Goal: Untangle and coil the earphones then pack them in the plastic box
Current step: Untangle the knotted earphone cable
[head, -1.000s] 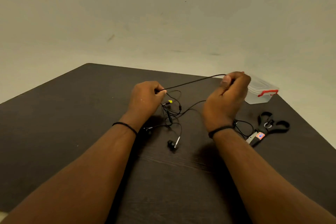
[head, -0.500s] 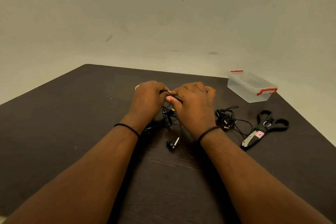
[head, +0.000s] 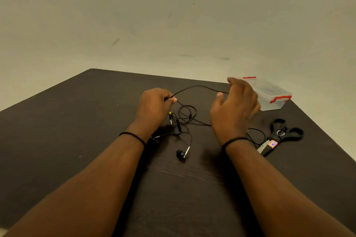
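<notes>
Left hand (head: pixel 154 107) sat left of the earphones (head: pixel 185 115), fingers (head: pixel 172 99) curled & pinching the black cable just above the tangle. A thin black band circled the left wrist. From that pinch the cable rose in a slack arc twd the right hand. Rest of the earphones lay loose on the dark surface (head: pixel 57 131): a couple of loops right of the left hand, a yellow-tipped jack (head: pixel 170 116) just beside the left hand's knuckles, an inline remote below the loops, and one black-and-silver earbud (head: pixel 182 154) nearest the camera, btwn the two forearms. Another bud showed partly under the left wrist.

Right hand (head: pixel 234 110) was raised right of the earphones, fingers spread & relaxed, thumb out twd the cable arc; the cable passed by the thumb, but couldn't tell if it touched. It also wore a black wrist band. More cable looped out from behind the right wrist.

Plastic box (head: pixel 269 94), clear w/ red clips and lid on, stood right of the earphones, partly behind the right hand's fingers. Black-handled scissors (head: pixel 281 136) lay further right, near the box, blades pointing back twd the right wrist.
</notes>
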